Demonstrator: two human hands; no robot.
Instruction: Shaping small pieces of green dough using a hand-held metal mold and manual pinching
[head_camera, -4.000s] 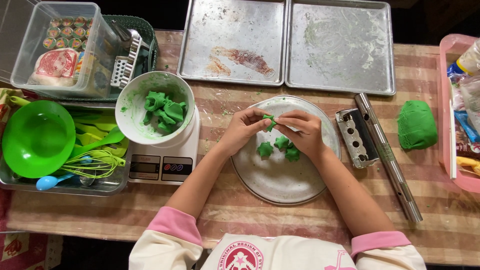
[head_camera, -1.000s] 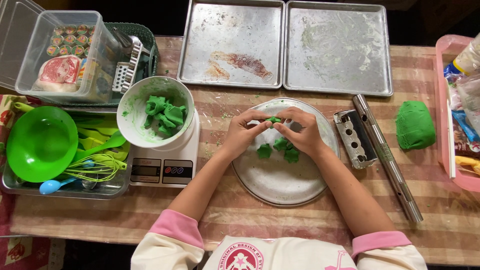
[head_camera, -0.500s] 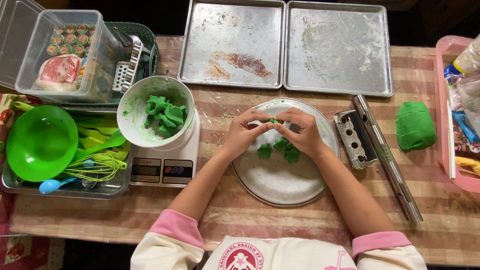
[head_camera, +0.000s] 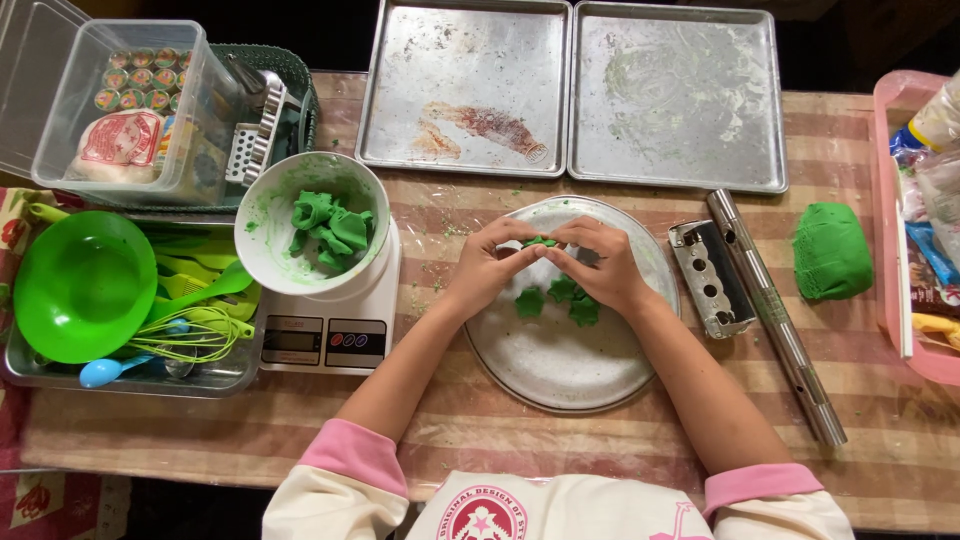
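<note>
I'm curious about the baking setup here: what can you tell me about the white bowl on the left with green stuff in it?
The white bowl is round and deep, likely plastic, its inner wall smeared with green. It stands upright on a white kitchen scale, left of the round metal plate. Inside lie torn green dough scraps, piled toward the right. Neither hand touches it.

Two metal baking trays side by side at table's far edge: left tray (head_camera: 465, 90) with reddish smear, right tray (head_camera: 675, 95) dusted pale. White bowl (head_camera: 262, 240) of green scraps on kitchen scale (head_camera: 330, 330). Green plastic bowl (head_camera: 85, 285) and green utensils in metal tray (far left). Clear plastic box (head_camera: 125, 110) behind. Metal rolling pin (head_camera: 775, 315) right, green dough lump (head_camera: 830, 250) beyond, pink basket (head_camera: 890, 230) at edge.
</note>
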